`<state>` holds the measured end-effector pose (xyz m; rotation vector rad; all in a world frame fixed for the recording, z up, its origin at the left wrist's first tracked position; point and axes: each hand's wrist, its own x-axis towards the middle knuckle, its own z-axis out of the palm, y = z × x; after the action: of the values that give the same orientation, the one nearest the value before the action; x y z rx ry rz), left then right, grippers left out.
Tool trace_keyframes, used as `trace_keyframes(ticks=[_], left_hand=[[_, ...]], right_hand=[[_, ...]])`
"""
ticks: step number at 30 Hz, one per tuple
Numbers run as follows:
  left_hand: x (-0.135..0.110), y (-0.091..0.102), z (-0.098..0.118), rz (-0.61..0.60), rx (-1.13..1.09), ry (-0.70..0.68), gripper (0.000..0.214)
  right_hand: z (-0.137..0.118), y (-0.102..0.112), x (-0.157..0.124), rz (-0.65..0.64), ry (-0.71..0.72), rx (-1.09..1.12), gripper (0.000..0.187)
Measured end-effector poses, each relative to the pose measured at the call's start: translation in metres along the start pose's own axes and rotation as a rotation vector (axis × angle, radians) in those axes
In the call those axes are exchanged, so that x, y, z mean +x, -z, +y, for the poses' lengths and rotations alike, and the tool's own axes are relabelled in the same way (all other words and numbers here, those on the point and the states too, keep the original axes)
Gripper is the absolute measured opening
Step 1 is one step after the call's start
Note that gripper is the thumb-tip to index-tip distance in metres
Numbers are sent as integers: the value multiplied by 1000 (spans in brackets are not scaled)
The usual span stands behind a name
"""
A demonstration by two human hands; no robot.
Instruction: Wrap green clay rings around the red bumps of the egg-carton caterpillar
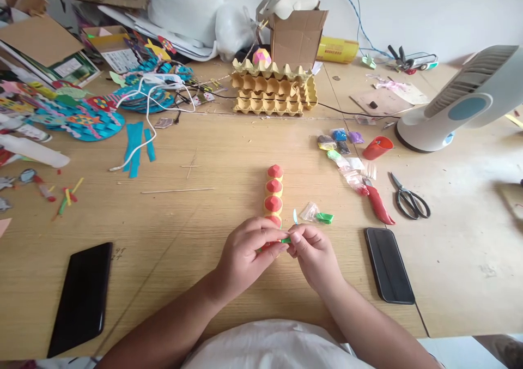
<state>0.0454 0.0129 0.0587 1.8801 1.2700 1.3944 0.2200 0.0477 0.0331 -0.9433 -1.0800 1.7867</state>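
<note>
Near the front edge of the table (180,222), the left hand (245,252) partly covered a red-peaked yellow strip (273,187), peaks upward, long axis running toward the back edge; its fingertips pinched a green piece (286,240), while a pale blade (295,216) projected from the right hand's (314,252) pinched fingers.

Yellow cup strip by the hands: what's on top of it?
Red caps top the yellow cup strip: three show whole, a fourth only partly. The left hand covers most of the near end, so what tops it there can't be fully seen.
</note>
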Motion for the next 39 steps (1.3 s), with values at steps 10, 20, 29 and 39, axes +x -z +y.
trace_keyframes(ticks=[10, 20, 29, 39], left_hand=[[1, 1, -4, -6, 99, -49, 29], [-1, 4, -3, -11, 224, -167, 18], [1, 3, 0, -16, 175, -182, 27], [2, 3, -2, 3, 246, -188, 36]], right_hand=[[-14, -2, 0, -75, 28, -73, 30], [-18, -4, -5, -127, 207, -318, 38], [-18, 0, -3, -142, 199, -271, 44], [-19, 0, -2, -102, 115, -187, 30]])
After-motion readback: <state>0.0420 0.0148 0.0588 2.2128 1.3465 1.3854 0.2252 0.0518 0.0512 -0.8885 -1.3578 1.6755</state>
